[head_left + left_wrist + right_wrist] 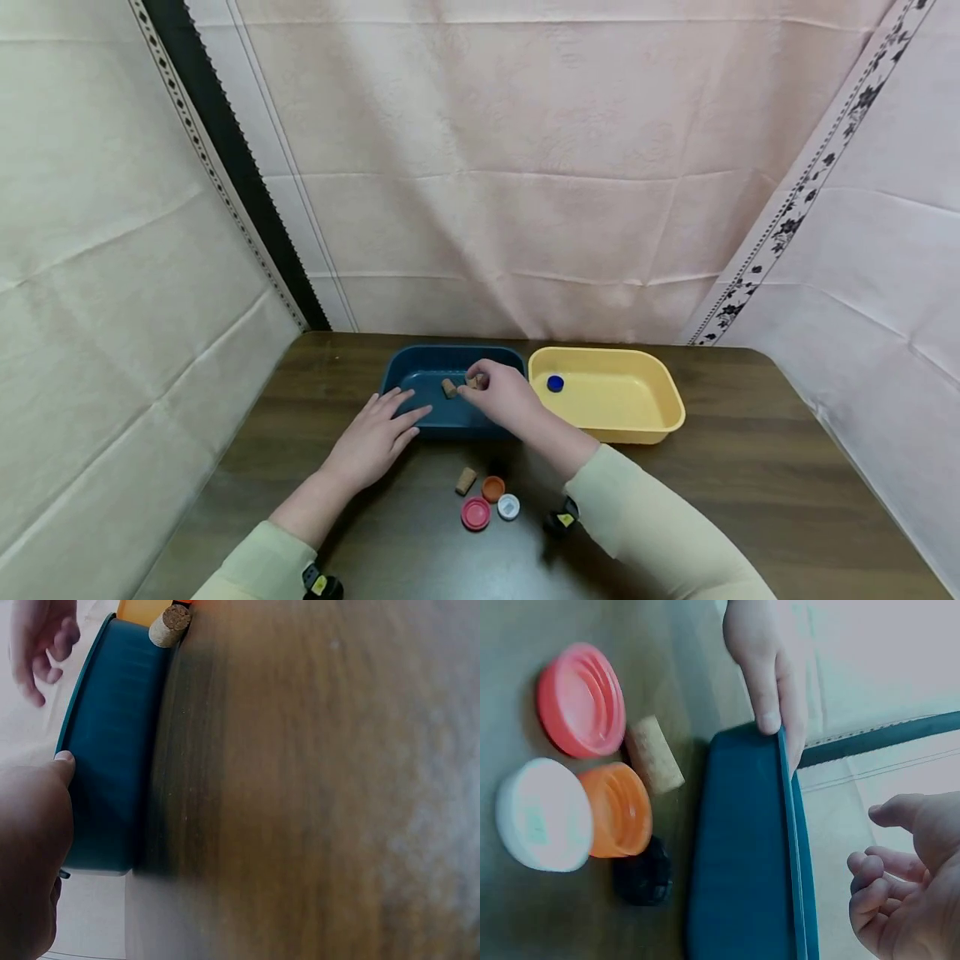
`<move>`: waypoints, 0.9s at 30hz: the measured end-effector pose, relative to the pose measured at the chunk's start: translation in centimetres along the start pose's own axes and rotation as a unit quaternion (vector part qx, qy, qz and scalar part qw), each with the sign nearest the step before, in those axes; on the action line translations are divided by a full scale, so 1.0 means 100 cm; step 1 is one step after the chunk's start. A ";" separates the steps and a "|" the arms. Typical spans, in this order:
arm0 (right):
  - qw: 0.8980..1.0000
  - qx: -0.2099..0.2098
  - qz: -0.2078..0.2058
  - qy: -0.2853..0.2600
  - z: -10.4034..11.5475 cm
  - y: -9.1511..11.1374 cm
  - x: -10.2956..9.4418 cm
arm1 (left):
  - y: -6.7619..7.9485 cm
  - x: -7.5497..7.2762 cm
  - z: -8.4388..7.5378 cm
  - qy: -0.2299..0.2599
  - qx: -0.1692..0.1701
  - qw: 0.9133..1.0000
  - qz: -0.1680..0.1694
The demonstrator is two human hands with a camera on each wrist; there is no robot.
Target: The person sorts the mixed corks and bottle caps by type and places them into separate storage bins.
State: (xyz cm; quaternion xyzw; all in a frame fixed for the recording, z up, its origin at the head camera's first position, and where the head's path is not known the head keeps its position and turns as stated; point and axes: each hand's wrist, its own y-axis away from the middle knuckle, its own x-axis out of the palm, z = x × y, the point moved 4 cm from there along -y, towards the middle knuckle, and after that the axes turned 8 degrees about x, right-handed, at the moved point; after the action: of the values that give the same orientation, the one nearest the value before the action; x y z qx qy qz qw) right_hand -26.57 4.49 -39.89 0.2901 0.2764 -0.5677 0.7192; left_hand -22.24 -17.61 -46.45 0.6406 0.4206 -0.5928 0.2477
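We're watching the right hand (pixel 504 396) above the blue tray (pixel 450 360), thumb parted from loosely curled fingers, a cork (pixel 482 382) at their tips; touching, we can't tell! Left of it, another cork (pixel 448 388), then the left hand (pixel 375 440), fingers spread, at the rim. On the right hand's right, a yellow tray (pixel 615 396); nearer us, a red cap (pixel 476 514).

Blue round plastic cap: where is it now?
In the head view, the blue cap lies inside the yellow rectangular plastic tray, near its left end, toward the dark-blue rectangular plastic tray.
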 end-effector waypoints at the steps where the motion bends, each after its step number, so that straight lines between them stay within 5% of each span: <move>1: 1.000 -0.002 0.004 -0.012 -0.002 0.005 -0.002 | 0.000 0.001 0.000 -0.001 0.001 1.000 -0.001; 12: 0.996 -0.002 0.049 -0.070 -0.045 0.057 -0.005 | -0.001 0.002 0.001 0.001 0.002 1.000 -0.010; 27: 0.997 0.015 0.070 -0.027 -0.092 0.094 0.005 | -0.002 0.004 0.003 -0.005 -0.002 1.000 -0.001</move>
State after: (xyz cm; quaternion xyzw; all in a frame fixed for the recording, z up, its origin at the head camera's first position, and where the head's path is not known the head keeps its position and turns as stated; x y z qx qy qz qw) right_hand -17.92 12.66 -45.47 0.3043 0.2271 -0.5277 0.7599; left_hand -22.53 -17.65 -46.83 0.6364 0.4211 -0.5958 0.2503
